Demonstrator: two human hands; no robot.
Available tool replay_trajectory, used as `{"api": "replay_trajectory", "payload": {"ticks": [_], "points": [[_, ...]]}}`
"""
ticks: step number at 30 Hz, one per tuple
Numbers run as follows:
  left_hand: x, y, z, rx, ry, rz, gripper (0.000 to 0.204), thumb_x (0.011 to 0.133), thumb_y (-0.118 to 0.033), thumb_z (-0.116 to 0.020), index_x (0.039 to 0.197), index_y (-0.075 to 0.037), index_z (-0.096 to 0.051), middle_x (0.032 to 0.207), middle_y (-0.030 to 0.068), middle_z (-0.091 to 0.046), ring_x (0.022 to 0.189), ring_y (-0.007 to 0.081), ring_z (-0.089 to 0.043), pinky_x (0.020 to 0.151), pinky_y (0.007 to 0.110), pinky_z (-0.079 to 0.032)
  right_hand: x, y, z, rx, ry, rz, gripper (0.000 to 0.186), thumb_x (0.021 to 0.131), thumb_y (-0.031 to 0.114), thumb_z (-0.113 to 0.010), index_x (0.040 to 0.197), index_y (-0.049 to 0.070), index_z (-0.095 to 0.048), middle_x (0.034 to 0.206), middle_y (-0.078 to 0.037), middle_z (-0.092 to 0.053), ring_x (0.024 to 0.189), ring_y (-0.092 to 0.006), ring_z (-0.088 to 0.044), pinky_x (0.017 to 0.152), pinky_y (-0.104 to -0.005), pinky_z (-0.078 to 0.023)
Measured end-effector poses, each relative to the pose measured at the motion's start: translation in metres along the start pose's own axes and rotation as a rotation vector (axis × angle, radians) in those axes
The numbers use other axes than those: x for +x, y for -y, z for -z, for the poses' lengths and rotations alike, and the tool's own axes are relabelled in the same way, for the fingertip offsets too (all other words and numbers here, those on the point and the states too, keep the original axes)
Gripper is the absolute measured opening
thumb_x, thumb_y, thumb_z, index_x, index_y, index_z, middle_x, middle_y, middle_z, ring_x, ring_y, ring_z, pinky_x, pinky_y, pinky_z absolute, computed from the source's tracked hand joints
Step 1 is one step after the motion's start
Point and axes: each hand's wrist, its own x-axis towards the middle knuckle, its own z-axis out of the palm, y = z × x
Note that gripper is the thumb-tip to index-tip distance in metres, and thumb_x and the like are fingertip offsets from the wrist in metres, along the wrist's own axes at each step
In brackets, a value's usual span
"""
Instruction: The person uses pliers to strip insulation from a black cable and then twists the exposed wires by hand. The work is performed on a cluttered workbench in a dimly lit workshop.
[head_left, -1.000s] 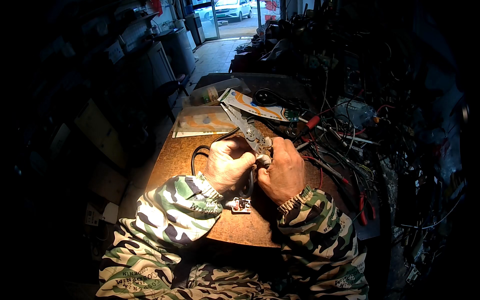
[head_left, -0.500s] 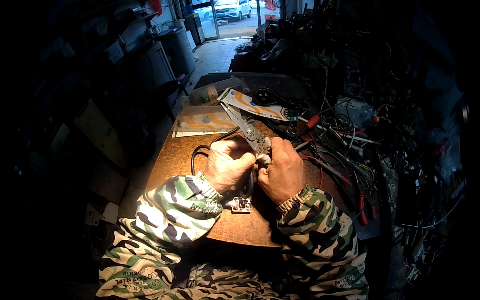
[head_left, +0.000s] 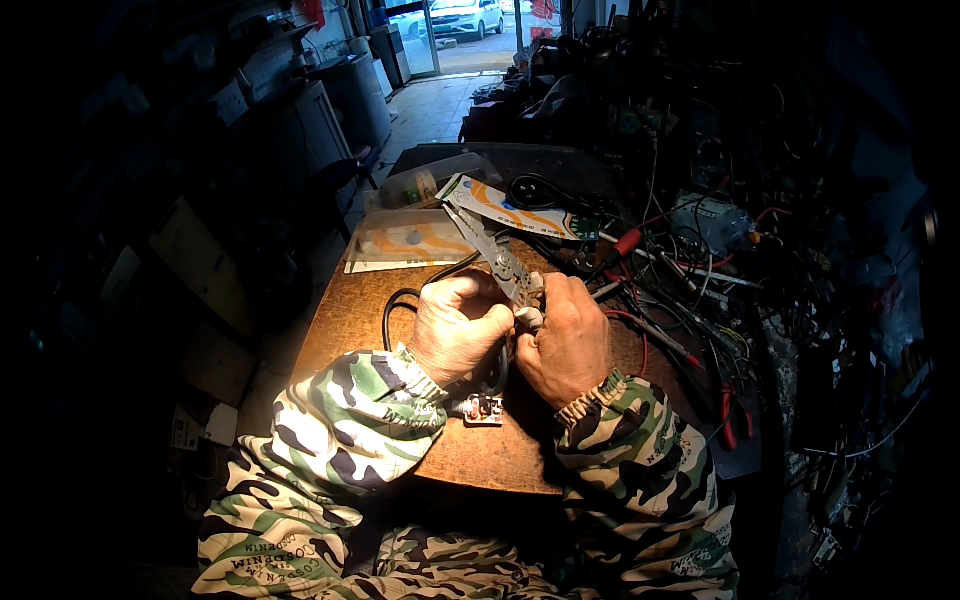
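Observation:
Over the middle of the wooden table my right hand (head_left: 567, 342) is closed round the pale handles of metal wire strippers (head_left: 500, 258), whose long notched jaws point away and to the left. My left hand (head_left: 455, 328) pinches thumb against fingers beside the strippers' handle end; whatever is between its fingertips is too small to make out, perhaps a wire end. A black cable (head_left: 388, 322) loops out behind the left hand. Below the hands, a small circuit board (head_left: 484, 411) lies near the table's front edge, joined to a dark lead partly hidden by my left sleeve.
Flat clear plastic packs (head_left: 410, 240) and a white-and-orange card (head_left: 515, 210) lie at the far side. A coiled black cord (head_left: 545, 190) sits behind them. Tangled wires and probes (head_left: 690, 290) cover the right side, with red-handled pliers (head_left: 728, 412) near the right edge.
Almost nothing has moved. The strippers and my right hand have shifted very slightly; both hands keep their grip.

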Motion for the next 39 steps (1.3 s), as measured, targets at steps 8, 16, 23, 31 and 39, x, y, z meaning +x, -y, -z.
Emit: {"api": "replay_trajectory", "payload": {"ticks": [8,16,23,31,39], "points": [[0.000,-0.003,-0.003,0.273,-0.059,-0.108,0.013,0.085,0.001,-0.069,0.098,0.004,-0.071,0.089,0.0046,-0.073,0.078,0.0080,-0.066,0.072,0.024,-0.055,0.000,-0.001,-0.001,0.026,0.005,-0.022,0.039,0.070,0.003,-0.067,0.108,-0.003,-0.057,0.093,-0.021,-0.058,0.083,-0.0404,-0.062,0.073,-0.0469,-0.051],[-0.001,-0.008,-0.008,0.222,-0.089,-0.111,0.012,0.083,0.002,-0.069,0.094,0.004,-0.071,0.087,0.0045,-0.073,0.078,0.0071,-0.066,0.071,0.023,-0.055,0.001,-0.001,0.000,0.052,0.027,-0.017,0.038,0.068,0.001,-0.067,0.105,-0.006,-0.057,0.091,-0.022,-0.058,0.083,-0.0393,-0.063,0.074,-0.0470,-0.052],[-0.003,-0.016,-0.010,0.159,-0.043,-0.060,0.021,0.084,0.007,-0.064,0.103,0.005,-0.072,0.092,0.0068,-0.073,0.084,0.0104,-0.068,0.076,0.025,-0.056,0.001,-0.002,-0.001,0.050,0.039,-0.026,0.032,0.069,0.001,-0.066,0.099,-0.006,-0.056,0.088,-0.024,-0.059,0.081,-0.0409,-0.063,0.073,-0.0484,-0.052],[-0.002,-0.015,-0.012,0.032,-0.058,-0.051,0.013,0.084,0.002,-0.069,0.096,0.004,-0.070,0.090,0.0052,-0.073,0.079,0.0084,-0.066,0.073,0.025,-0.055,0.000,-0.003,-0.002,0.047,0.034,-0.008,0.032,0.071,0.001,-0.065,0.101,-0.006,-0.055,0.089,-0.024,-0.058,0.082,-0.0421,-0.062,0.073,-0.0484,-0.051],[0.001,-0.004,-0.009,-0.123,-0.013,0.043,0.015,0.085,0.000,-0.069,0.099,0.004,-0.071,0.092,0.0052,-0.072,0.081,0.0091,-0.066,0.074,0.024,-0.055,0.000,-0.004,0.001,0.023,0.026,-0.002,0.051,0.070,0.002,-0.065,0.119,-0.007,-0.055,0.099,-0.023,-0.058,0.092,-0.0412,-0.061,0.082,-0.0464,-0.051]]}}
